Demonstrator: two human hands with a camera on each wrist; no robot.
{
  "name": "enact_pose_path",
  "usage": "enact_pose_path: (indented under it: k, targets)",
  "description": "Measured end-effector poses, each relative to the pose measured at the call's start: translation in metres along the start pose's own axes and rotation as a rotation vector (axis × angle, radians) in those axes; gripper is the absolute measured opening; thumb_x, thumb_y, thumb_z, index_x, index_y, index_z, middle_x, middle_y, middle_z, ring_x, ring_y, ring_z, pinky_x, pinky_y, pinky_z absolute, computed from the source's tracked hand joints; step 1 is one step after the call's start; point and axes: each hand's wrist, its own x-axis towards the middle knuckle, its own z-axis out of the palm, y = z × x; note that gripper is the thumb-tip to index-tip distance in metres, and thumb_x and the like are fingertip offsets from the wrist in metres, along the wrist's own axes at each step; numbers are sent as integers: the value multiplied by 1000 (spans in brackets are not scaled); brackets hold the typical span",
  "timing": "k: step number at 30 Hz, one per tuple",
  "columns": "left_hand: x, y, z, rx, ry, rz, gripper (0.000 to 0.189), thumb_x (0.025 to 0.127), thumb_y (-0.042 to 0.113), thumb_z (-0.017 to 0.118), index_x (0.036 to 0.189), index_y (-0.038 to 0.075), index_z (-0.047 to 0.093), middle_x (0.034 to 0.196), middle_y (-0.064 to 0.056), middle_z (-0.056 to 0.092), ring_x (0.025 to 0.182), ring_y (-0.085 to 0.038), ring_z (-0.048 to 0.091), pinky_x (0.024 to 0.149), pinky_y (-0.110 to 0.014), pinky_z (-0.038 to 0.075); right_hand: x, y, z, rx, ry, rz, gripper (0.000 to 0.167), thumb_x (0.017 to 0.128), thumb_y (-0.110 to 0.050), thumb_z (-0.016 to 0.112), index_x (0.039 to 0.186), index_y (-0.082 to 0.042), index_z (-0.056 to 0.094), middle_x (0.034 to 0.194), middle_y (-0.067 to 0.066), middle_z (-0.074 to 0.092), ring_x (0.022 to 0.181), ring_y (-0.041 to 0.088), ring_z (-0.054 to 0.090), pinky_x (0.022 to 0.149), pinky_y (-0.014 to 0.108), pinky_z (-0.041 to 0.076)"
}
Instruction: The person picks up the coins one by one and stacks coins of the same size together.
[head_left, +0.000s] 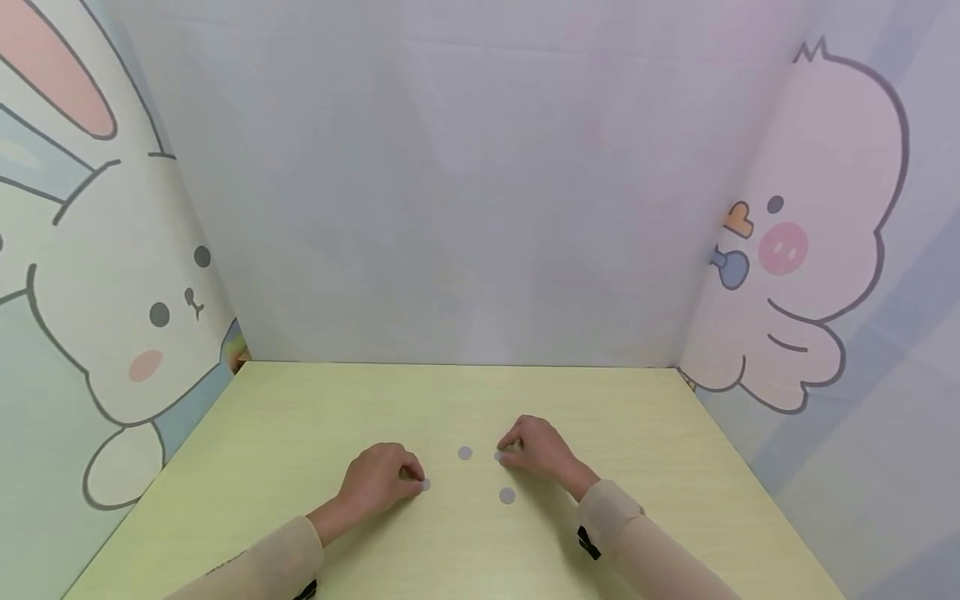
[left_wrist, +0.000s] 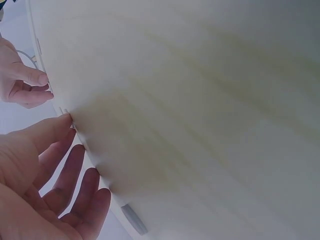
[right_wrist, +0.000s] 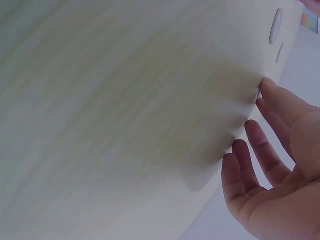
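My left hand [head_left: 378, 482] is low over the table, thumb and forefinger pinching a small grey disc [head_left: 426, 484] at the tabletop. To its right, my right hand [head_left: 536, 450] pinches another grey disc [head_left: 498, 456], which its fingers partly cover. Between the hands lies a flat loose disc [head_left: 465, 453]; a further one [head_left: 507, 496] rests nearer me, below the right hand. In the left wrist view, the other fingertips [left_wrist: 104, 192] touch the table close to a grey piece [left_wrist: 134, 220]. Two discs show edge-on beyond the thumb in the right wrist view, one larger [right_wrist: 276, 26].
The pale yellow table [head_left: 375, 400] ends at a plain light curtain [head_left: 465, 183] behind. Side curtains carry a printed rabbit [head_left: 120, 333] at left and a chick-like figure [head_left: 817, 167] at right. Beige sleeves [head_left: 262, 558] cover both forearms, with dark bands beneath.
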Motion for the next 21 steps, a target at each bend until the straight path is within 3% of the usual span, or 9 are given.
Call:
enact_pose_path:
  k: [12,21]
  targets:
    - [0,1,-1,-11,3,-2,14,82,27,93,78,28,80,80,17,66,77,-4,57,67,-29,49,-1,-2,0,-9,19,-20,9,87,-15,89,95,-13,87,97,-3,72,91,15,64,84,36,53]
    - [1,-2,2,4,14,2,15,81,28,94,78,31,79,79,18,65,76,-3,57,68,-28,48,-1,-3,1,-10,28,-28,7,86,-14,89,92,-13,86,94,-3,72,88,14,63,80,34,52]
